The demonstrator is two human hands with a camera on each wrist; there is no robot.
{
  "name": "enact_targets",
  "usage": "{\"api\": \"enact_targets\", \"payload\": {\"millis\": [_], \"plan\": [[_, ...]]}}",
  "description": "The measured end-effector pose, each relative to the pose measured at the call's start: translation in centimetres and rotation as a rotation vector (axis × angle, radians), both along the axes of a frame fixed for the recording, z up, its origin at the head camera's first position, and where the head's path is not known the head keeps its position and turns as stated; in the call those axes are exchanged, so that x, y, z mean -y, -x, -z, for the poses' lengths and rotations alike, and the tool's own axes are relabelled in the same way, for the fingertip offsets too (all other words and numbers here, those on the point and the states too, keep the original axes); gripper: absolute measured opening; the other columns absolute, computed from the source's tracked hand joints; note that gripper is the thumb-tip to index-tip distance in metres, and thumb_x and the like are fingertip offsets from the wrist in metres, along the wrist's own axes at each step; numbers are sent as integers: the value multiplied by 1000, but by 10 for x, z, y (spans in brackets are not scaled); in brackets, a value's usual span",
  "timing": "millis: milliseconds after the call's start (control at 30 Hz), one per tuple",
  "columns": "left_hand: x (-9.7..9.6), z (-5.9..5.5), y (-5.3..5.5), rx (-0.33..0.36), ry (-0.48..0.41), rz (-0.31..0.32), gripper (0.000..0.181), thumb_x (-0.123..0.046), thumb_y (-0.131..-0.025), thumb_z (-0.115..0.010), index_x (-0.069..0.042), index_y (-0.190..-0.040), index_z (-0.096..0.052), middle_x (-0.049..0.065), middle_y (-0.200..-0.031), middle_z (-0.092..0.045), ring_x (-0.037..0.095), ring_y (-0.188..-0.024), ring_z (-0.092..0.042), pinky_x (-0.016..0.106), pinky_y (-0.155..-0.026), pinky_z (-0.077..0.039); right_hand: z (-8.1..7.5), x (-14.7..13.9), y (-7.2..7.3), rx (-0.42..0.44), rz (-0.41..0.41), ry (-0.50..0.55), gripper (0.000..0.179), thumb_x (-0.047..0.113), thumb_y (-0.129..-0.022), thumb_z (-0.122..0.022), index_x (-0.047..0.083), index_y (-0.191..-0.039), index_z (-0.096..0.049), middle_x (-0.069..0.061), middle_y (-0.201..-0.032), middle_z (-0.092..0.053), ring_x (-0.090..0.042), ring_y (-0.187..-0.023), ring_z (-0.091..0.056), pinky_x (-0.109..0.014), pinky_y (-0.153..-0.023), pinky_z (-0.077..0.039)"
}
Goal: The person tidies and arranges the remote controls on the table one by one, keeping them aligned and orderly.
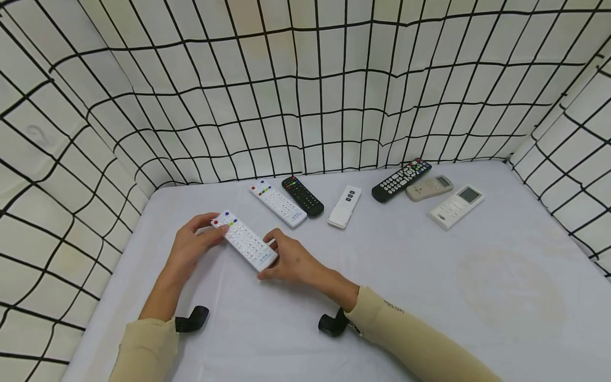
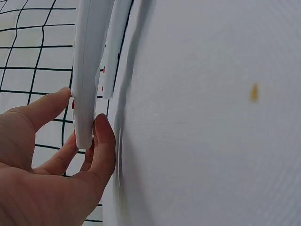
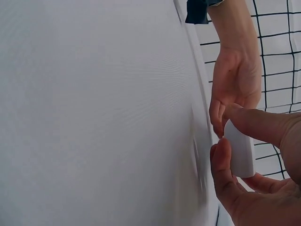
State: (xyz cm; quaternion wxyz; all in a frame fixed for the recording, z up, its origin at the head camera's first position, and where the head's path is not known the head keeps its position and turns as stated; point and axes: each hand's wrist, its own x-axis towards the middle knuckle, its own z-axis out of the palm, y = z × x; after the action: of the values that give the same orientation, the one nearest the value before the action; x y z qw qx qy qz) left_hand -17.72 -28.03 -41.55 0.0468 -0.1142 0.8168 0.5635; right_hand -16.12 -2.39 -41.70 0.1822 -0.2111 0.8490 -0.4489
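Remote in hands, apparently aloft

White remote w/ colored btns, face-up, held diag. btwn fingers at both ends.

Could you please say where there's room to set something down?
Widest: white tabletop between the beige right sleeve and the white remote with a screen.
Narrower: the gap between the slim white three-button remote and long black remote.
Crowded: between that black remote and the rounded beige remote.
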Motion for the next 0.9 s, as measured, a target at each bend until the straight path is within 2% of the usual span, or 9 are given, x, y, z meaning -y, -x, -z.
{"api": "enact_targets", "payload": {"millis": [200,300,567,667,800,900], "plan": [[-2,1,0,-3,-107,2,67,-17,-98,-72,-2,-156,-42,7,-141,-42,-4,-94,-64,17,-87,-59,-1,2,-4,17,3,26,75,16,-78,-93,11,-139,-51,-11,-124,-69,-12,-97,-62,-24,-86,-52],[-3,2,0,-4,-124,6,67,-14,-98,-72,-1,-157,-41,7,-140,-42,-3,-96,-64,18,-87,-60,-1,4,-4,36,3,38,72,14,-77,-93,11,-136,-52,-10,-122,-69,-12,-100,-63,-23,-88,-52],[-6,4,2,12,-80,-11,69,-20,-99,-71,-10,-160,-41,16,-157,-38,-2,-102,-60,11,-87,-56,-1,4,-6,66,-13,84,67,7,-79,-90,7,-134,-53,-8,-120,-69,-13,-103,-65,-22,-89,-53],[-12,7,4,22,-63,-21,70,-23,-99,-72,-13,-161,-40,16,-161,-39,7,-111,-60,10,-86,-54,2,1,-8,65,-14,101,66,5,-80,-89,4,-135,-52,-10,-120,-69,-16,-105,-68,-23,-88,-55],[-15,6,2,30,-36,-31,70,-26,-98,-73,-12,-159,-42,15,-162,-43,7,-111,-61,9,-84,-53,5,4,-12,79,-32,120,69,3,-82,-87,3,-140,-50,-12,-122,-69,-19,-107,-69,-21,-86,-56],[-9,2,-2,23,-8,-30,69,-29,-98,-73,-10,-158,-44,15,-161,-45,0,-103,-60,9,-83,-52,5,12,-14,79,-48,130,70,4,-82,-87,4,-142,-49,-11,-122,-69,-15,-106,-69,-17,-84,-55]]}}
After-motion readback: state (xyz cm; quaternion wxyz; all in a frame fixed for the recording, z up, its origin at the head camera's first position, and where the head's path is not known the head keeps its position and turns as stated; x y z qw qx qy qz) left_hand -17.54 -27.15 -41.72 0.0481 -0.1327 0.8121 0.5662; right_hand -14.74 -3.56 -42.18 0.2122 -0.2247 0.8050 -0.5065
